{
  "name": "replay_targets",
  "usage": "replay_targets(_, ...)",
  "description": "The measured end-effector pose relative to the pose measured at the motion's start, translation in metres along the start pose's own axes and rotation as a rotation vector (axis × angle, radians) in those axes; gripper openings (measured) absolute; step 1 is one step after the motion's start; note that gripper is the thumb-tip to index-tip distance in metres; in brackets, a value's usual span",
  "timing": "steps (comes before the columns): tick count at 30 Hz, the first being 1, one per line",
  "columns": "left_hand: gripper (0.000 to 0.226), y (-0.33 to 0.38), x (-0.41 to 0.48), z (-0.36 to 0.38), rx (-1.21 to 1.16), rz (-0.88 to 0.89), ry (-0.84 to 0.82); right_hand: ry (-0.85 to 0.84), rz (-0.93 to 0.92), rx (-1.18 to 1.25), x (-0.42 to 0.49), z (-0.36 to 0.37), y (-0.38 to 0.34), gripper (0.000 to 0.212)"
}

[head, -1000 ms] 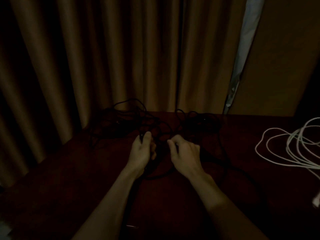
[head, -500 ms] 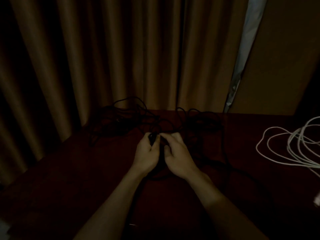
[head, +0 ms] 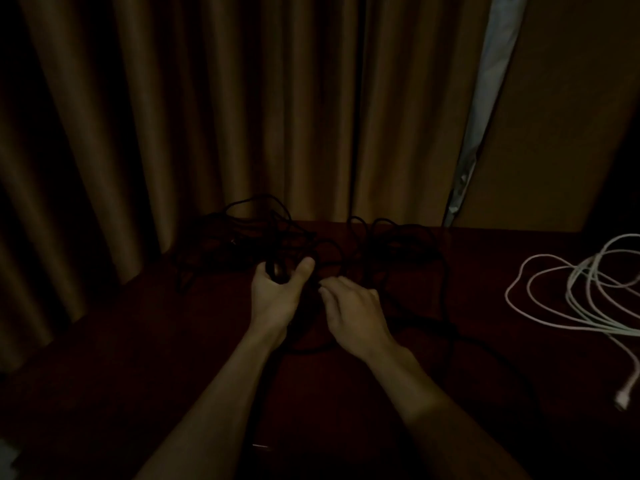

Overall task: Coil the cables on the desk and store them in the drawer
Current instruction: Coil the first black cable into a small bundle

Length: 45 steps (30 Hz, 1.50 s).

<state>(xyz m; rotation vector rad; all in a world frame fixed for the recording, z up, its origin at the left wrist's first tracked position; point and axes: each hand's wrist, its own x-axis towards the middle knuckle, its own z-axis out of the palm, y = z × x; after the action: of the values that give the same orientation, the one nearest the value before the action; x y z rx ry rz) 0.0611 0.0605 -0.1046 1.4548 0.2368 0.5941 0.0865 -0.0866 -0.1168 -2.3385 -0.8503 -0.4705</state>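
A tangled black cable [head: 398,247] sprawls over the far middle of the dark red desk [head: 138,358], with loops trailing toward me on the right. My left hand [head: 277,296] grips a bunch of this black cable between thumb and curled fingers. Just to its right, my right hand [head: 353,310] has its fingers curled down over a strand of the same cable; the dim light hides the exact pinch. A loose white cable [head: 571,299] lies at the desk's right side, its plug [head: 623,403] near the right edge. No drawer is in view.
Brown curtains [head: 207,116] hang right behind the desk, with a pale gap [head: 485,98] at the right. The desk's left edge runs diagonally toward the lower left. A small metallic glint [head: 259,446] lies near the front.
My hands came together over the black cable, then drew slightly apart. My left hand rose a little with its bunch; my right hand slid to the right.
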Motion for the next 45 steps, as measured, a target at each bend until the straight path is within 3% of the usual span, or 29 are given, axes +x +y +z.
replay_targets(3, 0.044, 0.0, -0.001, 0.001, -0.045, -0.029, -0.011, -0.007, -0.128, 0.096, -0.003, 0.006, -0.005, 0.025)
replay_targets(7, 0.018, -0.001, 0.0, 0.003, 0.01, 0.023, -0.022, -0.039, -0.179, 0.137, -0.004, 0.009, -0.003, 0.027)
replay_targets(11, 0.024, 0.001, -0.002, 0.002, -0.072, 0.032, -0.017, -0.104, -0.14, 0.179, -0.004, 0.003, -0.004, 0.026)
replay_targets(16, 0.018, 0.007, 0.006, -0.01, -0.391, -0.19, 0.056, -0.124, -0.029, 0.108, -0.001, -0.006, 0.011, 0.018)
replay_targets(25, 0.036, 0.01, 0.005, -0.017, -0.326, -0.197, 0.03, -0.308, 0.061, 0.223, 0.001, -0.027, 0.031, 0.021)
replay_targets(28, 0.037, 0.011, 0.005, -0.018, -0.3, -0.198, -0.006, -0.256, 0.071, 0.223, 0.0, -0.028, 0.036, 0.023)
replay_targets(33, 0.034, 0.015, -0.008, -0.006, -0.04, -0.114, -0.204, 0.03, 0.058, 0.321, 0.002, -0.023, 0.027, 0.018)
replay_targets(37, 0.025, 0.014, -0.013, 0.001, 0.07, -0.064, -0.315, 0.164, 0.033, 0.386, 0.006, -0.016, 0.018, 0.022)
replay_targets(41, 0.033, 0.014, -0.016, 0.001, 0.17, -0.044, -0.48, 0.19, 0.019, 0.436, 0.007, -0.01, 0.012, 0.029)
replay_targets(43, 0.03, 0.013, -0.016, 0.0, 0.158, -0.03, -0.577, 0.165, 0.023, 0.482, 0.008, -0.007, 0.011, 0.032)
replay_targets(45, 0.019, 0.01, -0.014, -0.001, 0.12, -0.043, -0.571, 0.121, 0.061, 0.514, 0.009, -0.008, 0.012, 0.035)
